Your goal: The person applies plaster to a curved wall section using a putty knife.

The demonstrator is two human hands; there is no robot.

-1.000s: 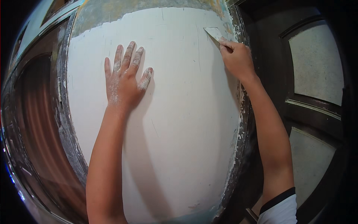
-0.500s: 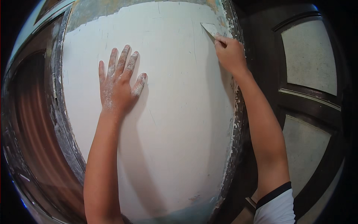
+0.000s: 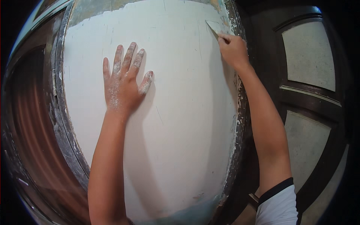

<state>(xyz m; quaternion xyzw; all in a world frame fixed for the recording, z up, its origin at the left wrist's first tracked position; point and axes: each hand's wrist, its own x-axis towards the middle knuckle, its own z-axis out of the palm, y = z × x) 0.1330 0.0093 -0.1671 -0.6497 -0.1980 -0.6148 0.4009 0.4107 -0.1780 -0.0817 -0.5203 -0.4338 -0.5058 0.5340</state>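
Observation:
In front of me rises a wall panel (image 3: 180,112) coated with white filler and marked by several thin dark scratches. My left hand (image 3: 125,78) lies flat against it with the fingers spread; white powder dusts its back and fingers. At the upper right, my right hand (image 3: 233,50) grips a putty knife (image 3: 214,28), its handle hidden in my fist. The blade points up and left, lying at the coated surface close to the panel's right edge.
Bare greenish-grey wall (image 3: 93,9) shows above the coating, with a similar patch (image 3: 191,212) at the bottom. A chipped dark frame (image 3: 242,97) borders the right side. Beyond it stands a dark door (image 3: 311,97) with pale panels; a brown curtain-like surface (image 3: 37,112) is at left.
The putty knife in my right hand has shifted slightly up and right and its blade shows more edge-on. My left hand, still flat, appears a little farther right and higher.

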